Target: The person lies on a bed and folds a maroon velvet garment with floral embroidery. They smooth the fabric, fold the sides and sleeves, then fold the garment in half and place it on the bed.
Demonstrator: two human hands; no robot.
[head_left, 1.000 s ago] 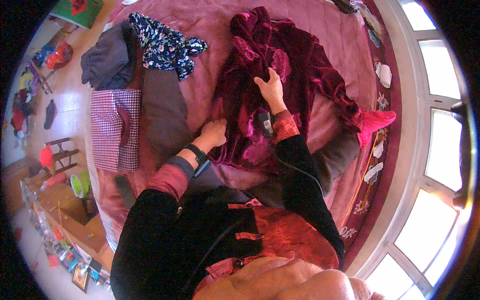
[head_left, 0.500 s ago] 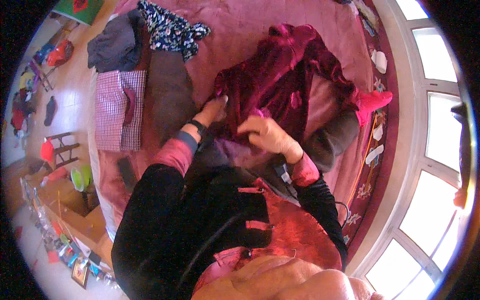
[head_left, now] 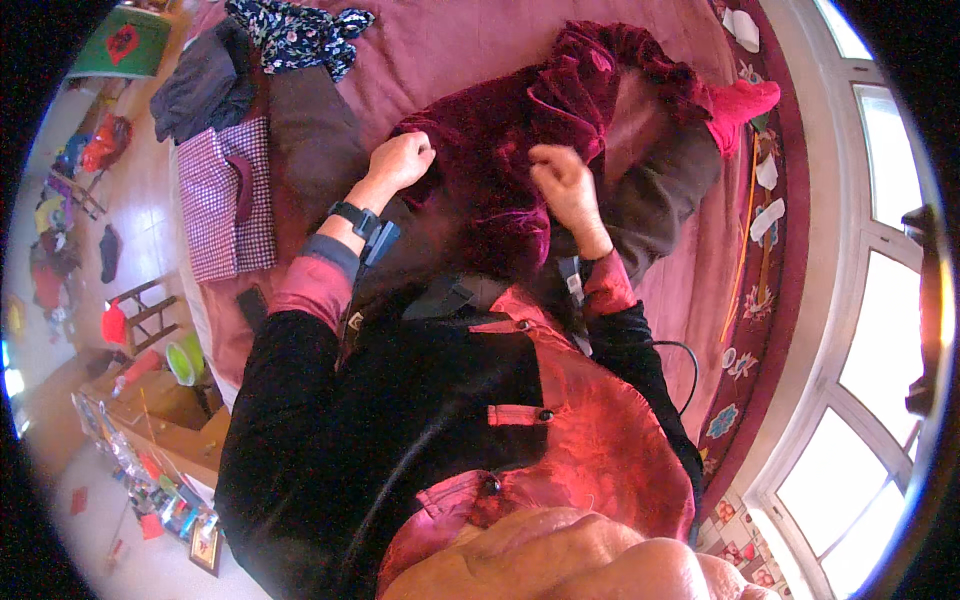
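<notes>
A dark red velvet garment (head_left: 505, 120) lies rumpled across my lap and the bed in front of me. My left hand (head_left: 403, 160) is closed in a fist on its left edge. My right hand (head_left: 568, 190), fingers curled and a little blurred, closes on the velvet further right. The cloth right inside each hand is mostly hidden. Beyond my right hand, part of the garment spreads toward my foot in a bright red sock (head_left: 742, 108).
I sit on a pink-covered bed (head_left: 450, 45). At left lie a folded checked cloth (head_left: 222, 205), dark folded clothing (head_left: 205, 85) and a floral garment (head_left: 300, 40). A dark phone-like object (head_left: 252, 308) is near the bed's edge. Windows (head_left: 880, 310) line the right; a stool (head_left: 145, 315) stands left.
Both hands have risen away from my body, the left also moving leftward and the right rightward. The garment's near part has been drawn up and bunched, and the view has shifted slightly.
</notes>
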